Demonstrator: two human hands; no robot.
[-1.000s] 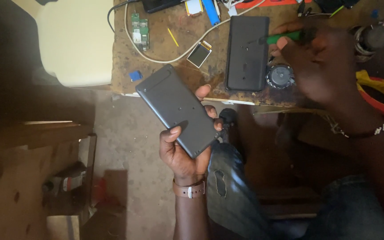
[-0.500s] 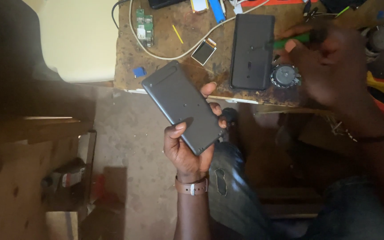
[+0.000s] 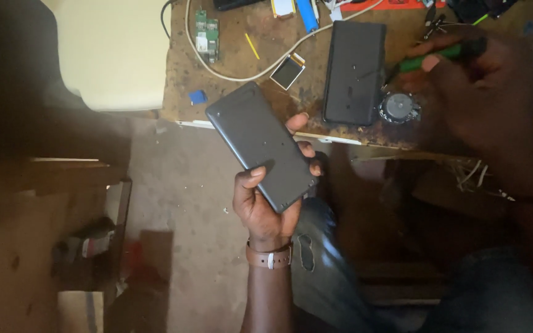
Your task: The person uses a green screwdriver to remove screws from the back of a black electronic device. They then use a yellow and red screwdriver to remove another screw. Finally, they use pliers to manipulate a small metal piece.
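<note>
Scuffed and stained, the wooden surface (image 3: 235, 61) in front of me is littered with repair bits: a green circuit board (image 3: 203, 28), a small loose screen (image 3: 287, 71) with its ribbon, a white cable (image 3: 242, 77) looping across, a blue cylinder (image 3: 307, 13), a little blue block (image 3: 198, 97) near the edge, and a round metal part (image 3: 398, 107). Beside that part lies a flat black cover (image 3: 354, 72), face down on the wood.

My left hand (image 3: 265, 203) holds a dark grey tablet (image 3: 260, 145) out over the concrete floor (image 3: 186, 203), just off the surface's front edge. It lies tilted, back side up, with my thumb on its back and my fingers wrapped round the far edge. My right hand (image 3: 488, 92) is closed around a green-handled screwdriver (image 3: 442, 57), poised over the surface just beside the black cover; its tip is too dark for me to make out.

I judge I am between steps: the tablet is gripped and turned, the tool is ready, but the two are well apart. Next calls for bringing tablet and screwdriver together, keeping the tablet steady and the tip placed with care so it does not slip on the smooth back.
</note>
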